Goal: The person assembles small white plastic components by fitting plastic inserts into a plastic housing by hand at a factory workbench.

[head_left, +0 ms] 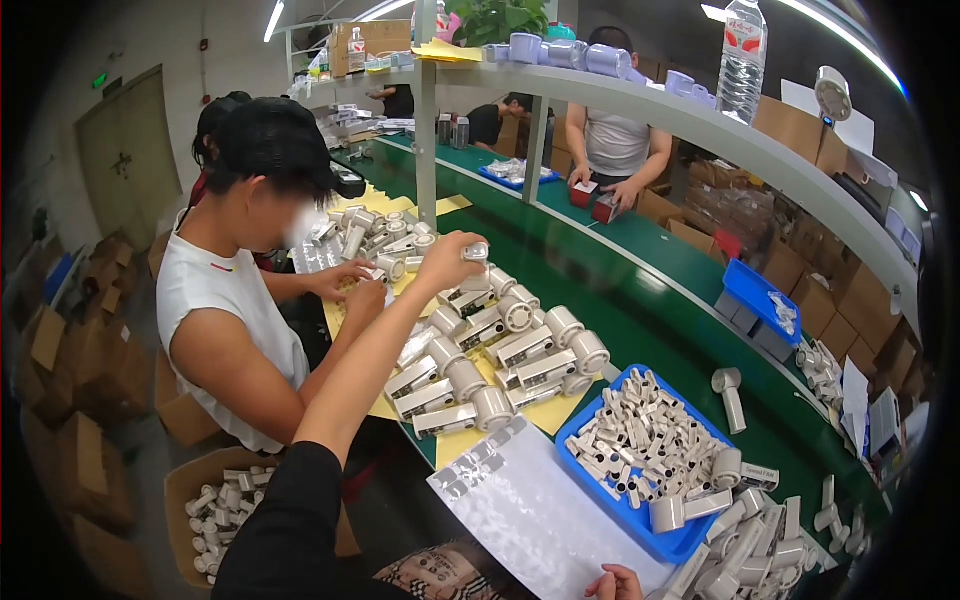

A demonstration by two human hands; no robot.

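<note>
My left arm reaches far forward over rows of white handheld fans on yellow paper. My left hand is closed round a small whitish fan piece; only its end shows, the rest hidden by my fingers. At the bottom edge my right hand shows only in part, fingers loosely bent and slightly apart, nothing visible in them. It lies by a white sheet with grey stickers at its upper corner. Just beyond is a blue tray full of small whitish fan parts, with larger fan pieces at its near corner.
A co-worker sits close on the left, both hands on a fan piece. More fans pile up at the lower right; a single fan lies on the green bench. A shelf crosses above. A carton of parts stands lower left.
</note>
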